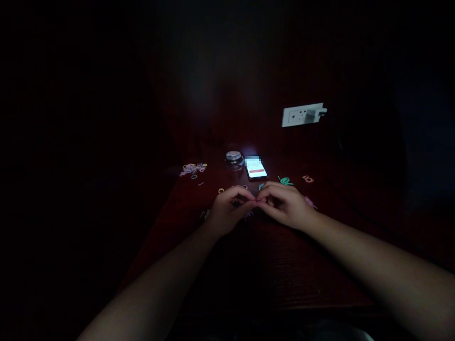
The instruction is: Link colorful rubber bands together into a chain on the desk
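Observation:
My left hand point(230, 210) and my right hand point(287, 206) meet over the middle of the table, thumbs and forefingers pinched and fingertips touching. Whatever sits between the fingertips is too small and dim to make out. Around them lie small coloured bands that look like hair ties: a yellow band point(221, 191) beyond my left hand, a teal bunch point(261, 187) just past the fingertips, and a purple bunch point(249, 215) partly hidden below them. A pink bunch point(310, 202) shows beside my right wrist. Pale bands point(205, 214) lie left of my left hand.
A lit phone point(256, 168) and a lidded clear jar point(234, 162) stand beyond my hands. Mixed bands point(194, 169) are heaped at the far left; green bands point(285, 181) and orange bands point(308, 179) lie right. A wall socket point(302, 115) holds a plug. The surroundings are very dark.

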A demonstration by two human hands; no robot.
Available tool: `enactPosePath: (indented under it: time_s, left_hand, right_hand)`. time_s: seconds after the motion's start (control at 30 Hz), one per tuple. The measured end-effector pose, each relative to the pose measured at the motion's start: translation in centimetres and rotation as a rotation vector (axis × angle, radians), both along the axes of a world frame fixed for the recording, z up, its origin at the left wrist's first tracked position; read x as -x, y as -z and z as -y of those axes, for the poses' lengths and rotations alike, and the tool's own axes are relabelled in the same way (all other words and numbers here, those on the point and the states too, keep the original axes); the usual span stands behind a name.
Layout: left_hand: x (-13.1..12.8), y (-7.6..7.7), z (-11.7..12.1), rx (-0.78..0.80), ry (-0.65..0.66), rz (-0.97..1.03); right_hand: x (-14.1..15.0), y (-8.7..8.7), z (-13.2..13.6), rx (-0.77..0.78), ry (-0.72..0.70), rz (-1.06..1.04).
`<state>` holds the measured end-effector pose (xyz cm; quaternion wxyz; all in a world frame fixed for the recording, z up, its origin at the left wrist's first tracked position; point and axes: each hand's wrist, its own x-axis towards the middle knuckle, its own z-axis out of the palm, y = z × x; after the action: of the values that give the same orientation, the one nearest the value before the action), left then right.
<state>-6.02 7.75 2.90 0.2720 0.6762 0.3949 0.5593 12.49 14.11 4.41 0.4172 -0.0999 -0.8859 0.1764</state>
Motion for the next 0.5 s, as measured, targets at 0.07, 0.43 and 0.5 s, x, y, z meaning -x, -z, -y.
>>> enactPosePath:
  time_s: [0.07, 0.43, 0.5]
  left_hand:
    - [0.0, 0.1, -0.1, 0.009, 0.007, -0.001]
    - [1.0, 0.3, -0.5, 0.026, -0.033, -0.113]
    - [1.2, 0.4, -0.6, 0.022, -0.059, -0.140]
  right_hand:
    - [0.0, 0.0, -0.1, 0.002, -0.006, -0.006]
    - [-0.4, -0.2, -0.7, 0.002, 0.032, 0.081]
    - [-0.4, -0.2, -0.8, 0.005, 0.036, 0.087]
